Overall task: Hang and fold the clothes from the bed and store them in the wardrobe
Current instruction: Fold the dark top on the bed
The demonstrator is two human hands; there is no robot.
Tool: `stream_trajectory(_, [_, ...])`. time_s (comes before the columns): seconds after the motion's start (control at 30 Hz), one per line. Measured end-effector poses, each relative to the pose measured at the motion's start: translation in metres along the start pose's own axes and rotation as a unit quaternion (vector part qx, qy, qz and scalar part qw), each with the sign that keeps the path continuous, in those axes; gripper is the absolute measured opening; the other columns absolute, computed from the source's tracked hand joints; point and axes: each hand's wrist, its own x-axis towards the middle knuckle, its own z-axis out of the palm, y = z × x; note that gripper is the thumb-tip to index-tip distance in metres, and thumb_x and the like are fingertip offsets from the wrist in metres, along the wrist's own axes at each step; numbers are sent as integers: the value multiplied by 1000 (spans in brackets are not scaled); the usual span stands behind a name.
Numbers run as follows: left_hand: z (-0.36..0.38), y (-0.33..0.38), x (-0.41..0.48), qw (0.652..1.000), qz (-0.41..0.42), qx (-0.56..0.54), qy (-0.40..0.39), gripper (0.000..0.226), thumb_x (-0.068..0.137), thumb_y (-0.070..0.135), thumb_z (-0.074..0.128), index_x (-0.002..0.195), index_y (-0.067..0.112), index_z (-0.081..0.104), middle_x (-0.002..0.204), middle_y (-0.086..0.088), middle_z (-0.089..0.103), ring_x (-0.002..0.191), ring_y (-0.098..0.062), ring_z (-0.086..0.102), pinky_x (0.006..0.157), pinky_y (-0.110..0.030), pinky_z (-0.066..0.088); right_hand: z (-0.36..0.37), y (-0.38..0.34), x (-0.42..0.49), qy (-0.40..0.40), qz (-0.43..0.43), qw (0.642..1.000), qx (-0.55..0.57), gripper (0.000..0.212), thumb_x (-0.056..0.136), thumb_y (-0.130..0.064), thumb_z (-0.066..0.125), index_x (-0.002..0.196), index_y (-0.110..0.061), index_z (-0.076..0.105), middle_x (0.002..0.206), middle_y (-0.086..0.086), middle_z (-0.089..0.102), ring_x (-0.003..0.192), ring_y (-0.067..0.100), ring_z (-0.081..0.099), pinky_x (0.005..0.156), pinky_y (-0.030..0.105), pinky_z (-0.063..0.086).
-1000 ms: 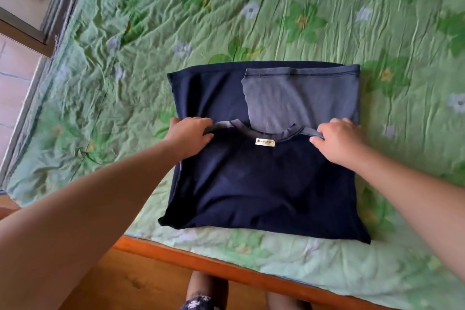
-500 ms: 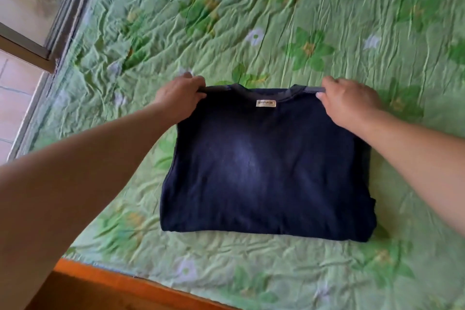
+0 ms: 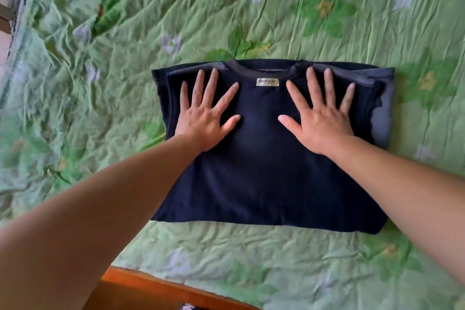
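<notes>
A dark navy T-shirt (image 3: 264, 178) lies folded into a rectangle on the bed, collar and small white label at its far edge. Grey-blue sleeve fabric shows along the far edge and the right side. My left hand (image 3: 205, 113) lies flat on the shirt's upper left part, fingers spread and straight. My right hand (image 3: 320, 116) presses flat on the upper right part in the same way. Neither hand grips the cloth.
The bed is covered by a wrinkled green sheet with a flower print (image 3: 327, 7). The orange wooden bed frame (image 3: 151, 289) runs along the near edge. A window frame and tiled floor (image 3: 7, 7) show at the far left.
The hands carried the collar edge away from me, folding the shirt in half over the grey part, then let go. Now both palms lie flat on top of the fold.
</notes>
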Motion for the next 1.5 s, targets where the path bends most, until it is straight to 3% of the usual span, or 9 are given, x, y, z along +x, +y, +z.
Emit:
stream_trajectory(0.33, [13,7,-149,1000,8,7,7,68,98,62,29,159,37,13,168,-11,0,155,-30,0,118,-66,10,15,-36,-120,42,-198,979,-25,77,93,-74,26,160,-36,19,170,7,-3,156,33,1,113,77,5])
stream_trajectory(0.53, [30,-8,-157,1000,2,0,-24,69,96,63,28,159,40,13,168,-10,-1,155,-28,-1,119,-66,8,31,-30,-121,-7,-161,985,-63,77,93,-76,15,160,-41,0,169,7,-12,156,33,-6,113,76,2])
stream_trajectory(0.77, [6,-10,-178,993,-91,-63,-38,68,98,58,41,158,36,18,168,-12,3,155,-30,3,121,-56,18,16,8,-171,-58,-47,995,-68,81,94,-67,20,162,-25,10,170,10,-1,156,30,3,119,66,7])
stream_trajectory(0.87, [-8,-16,-188,970,-192,-149,-22,76,92,48,60,157,29,25,158,-14,26,143,-36,31,110,-52,36,-2,-1,-161,-100,-44,988,-112,82,94,-66,43,160,-20,23,164,19,21,150,38,22,117,63,16])
stream_trajectory(0.97, [-17,-25,-191,923,-262,-280,14,71,89,36,69,150,25,34,132,-10,49,120,-32,51,94,-43,46,-41,-36,-121,-37,-85,986,-136,43,89,-52,62,117,-18,62,117,8,56,108,32,55,94,51,42])
stream_trajectory(1.13, [-22,-36,-191,862,-355,-361,-34,57,84,38,72,132,24,44,105,-5,70,94,-29,66,74,-36,51,-101,-135,-26,1,-235,962,-138,26,92,-21,58,117,-19,51,115,5,51,103,29,51,77,40,40])
stream_trajectory(1.23, [-21,-42,-191,825,-373,-421,-56,45,80,37,74,116,25,49,88,3,67,80,-20,67,66,-34,53,-126,-200,26,18,-315,935,-162,63,82,-5,66,138,-19,42,143,12,38,129,35,38,94,48,43])
stream_trajectory(1.33, [-17,-47,-193,798,-367,-471,-78,31,79,35,74,100,25,55,82,7,65,76,-13,64,60,-28,51,-133,-248,60,5,-369,884,-287,68,88,-13,67,148,-21,36,162,11,24,152,36,11,118,62,19])
stream_trajectory(1.5, [-17,-50,-194,762,-309,-556,-118,7,78,21,70,82,16,69,72,-1,71,70,-18,70,58,-30,54,-136,-276,79,-7,-399,805,-439,48,89,-20,64,135,-24,51,125,4,64,137,30,41,116,72,2])
